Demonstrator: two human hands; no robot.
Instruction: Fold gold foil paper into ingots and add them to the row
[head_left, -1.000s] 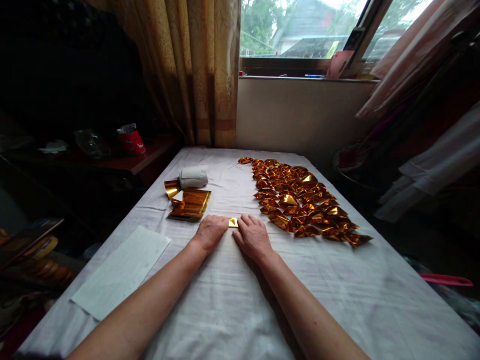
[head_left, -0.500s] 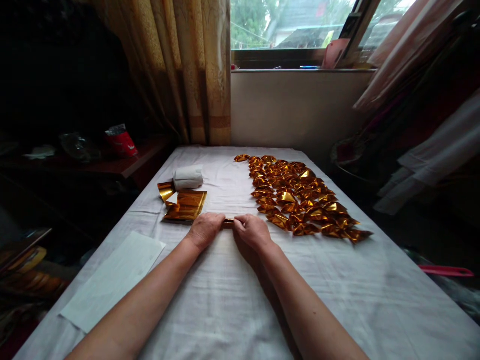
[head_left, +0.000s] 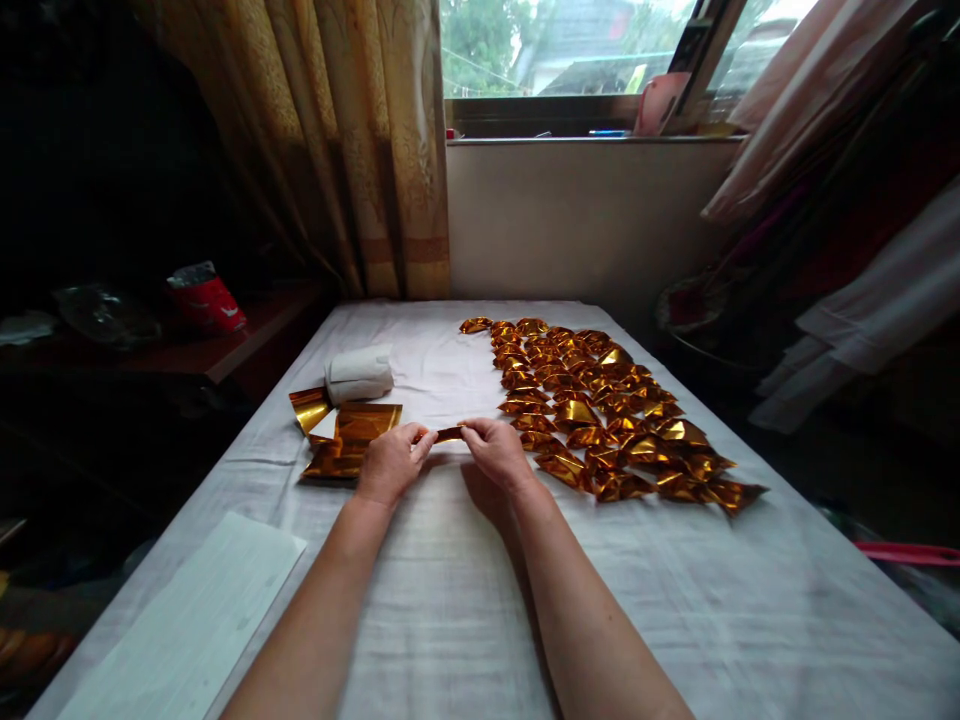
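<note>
Head view: the left hand (head_left: 390, 462) and right hand (head_left: 495, 452) pinch the ends of a small folded gold foil paper strip (head_left: 449, 434), lifted just above the white cloth-covered table (head_left: 675, 600). Uneven pulling could tear or crumple it; the right wrist could brush the nearby folded gold foil pieces (head_left: 607, 410)

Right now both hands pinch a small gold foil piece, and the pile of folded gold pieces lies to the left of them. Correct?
Not quite. In the head view the left hand and right hand do pinch the foil piece, but the folded pile lies to their right; flat foil sheets lie left.
</note>
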